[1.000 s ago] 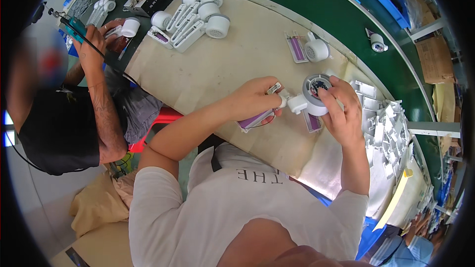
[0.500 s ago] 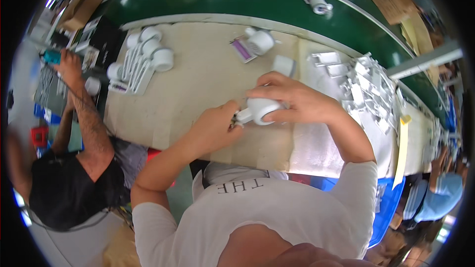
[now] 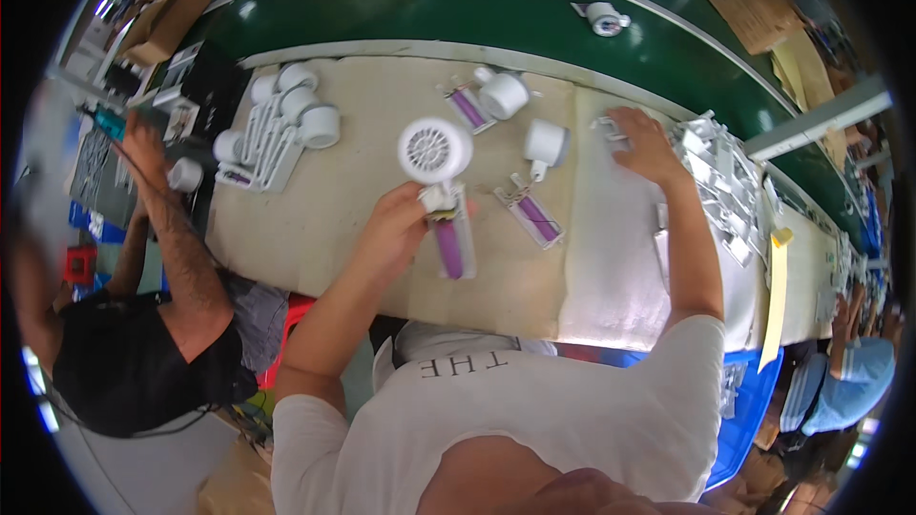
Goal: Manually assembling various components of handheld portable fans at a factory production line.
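Note:
My left hand (image 3: 393, 229) grips a white handheld fan (image 3: 435, 150) by its handle, round grille upward. The handle is uncovered and shows a purple cell (image 3: 449, 248) and some wiring. To the right, my right hand (image 3: 645, 145) reaches over loose white plastic pieces, fingers apart around one small white piece (image 3: 607, 130); whether it touches that piece is hard to see. Between my hands lies another fan (image 3: 547, 143), its handle open on a purple cell (image 3: 537, 219). Farther back rests a similar fan (image 3: 503, 95) with a purple cell beside it.
A heap of white plastic pieces (image 3: 718, 181) lies at the right. Several white fans (image 3: 286, 119) are grouped at the left. Behind the table runs a green belt (image 3: 382, 5) carrying one fan (image 3: 605, 19). A co-worker's hand (image 3: 143, 148) holds a teal tool (image 3: 108, 122) at the left.
My right hand has left the fan and moved right to the white pieces. My left hand has turned the fan grille-up, showing its open handle. The fan on the table is now uncovered to view.

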Available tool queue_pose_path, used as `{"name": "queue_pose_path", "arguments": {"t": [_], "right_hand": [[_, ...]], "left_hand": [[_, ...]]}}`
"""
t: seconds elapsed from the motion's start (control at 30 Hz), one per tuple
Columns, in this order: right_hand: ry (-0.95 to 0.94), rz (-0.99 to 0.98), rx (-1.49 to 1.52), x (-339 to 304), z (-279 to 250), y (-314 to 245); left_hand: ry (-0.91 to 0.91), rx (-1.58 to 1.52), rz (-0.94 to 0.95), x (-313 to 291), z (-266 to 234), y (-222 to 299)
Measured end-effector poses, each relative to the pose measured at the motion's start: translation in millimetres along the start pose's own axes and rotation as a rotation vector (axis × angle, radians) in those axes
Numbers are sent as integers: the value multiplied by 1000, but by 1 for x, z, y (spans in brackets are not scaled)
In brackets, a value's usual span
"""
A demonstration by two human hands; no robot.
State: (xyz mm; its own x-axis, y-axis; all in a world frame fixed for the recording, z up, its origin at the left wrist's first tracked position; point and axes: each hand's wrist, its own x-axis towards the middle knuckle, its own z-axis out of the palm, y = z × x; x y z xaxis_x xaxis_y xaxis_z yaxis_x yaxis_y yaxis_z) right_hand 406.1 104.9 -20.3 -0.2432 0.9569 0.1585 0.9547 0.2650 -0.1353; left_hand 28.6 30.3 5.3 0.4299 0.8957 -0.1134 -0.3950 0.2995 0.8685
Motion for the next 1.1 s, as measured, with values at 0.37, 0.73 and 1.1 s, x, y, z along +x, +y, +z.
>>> {"name": "queue_pose_path", "arguments": {"t": [0.37, 0.73, 1.1], "right_hand": [[230, 78, 171, 0, 12, -27], [96, 327, 443, 9, -30, -54], [463, -340, 299, -12, -48, -227]], "left_hand": [[103, -48, 98, 9, 8, -2], [184, -161, 222, 12, 14, -2], [396, -290, 446, 26, 26, -24]]}}
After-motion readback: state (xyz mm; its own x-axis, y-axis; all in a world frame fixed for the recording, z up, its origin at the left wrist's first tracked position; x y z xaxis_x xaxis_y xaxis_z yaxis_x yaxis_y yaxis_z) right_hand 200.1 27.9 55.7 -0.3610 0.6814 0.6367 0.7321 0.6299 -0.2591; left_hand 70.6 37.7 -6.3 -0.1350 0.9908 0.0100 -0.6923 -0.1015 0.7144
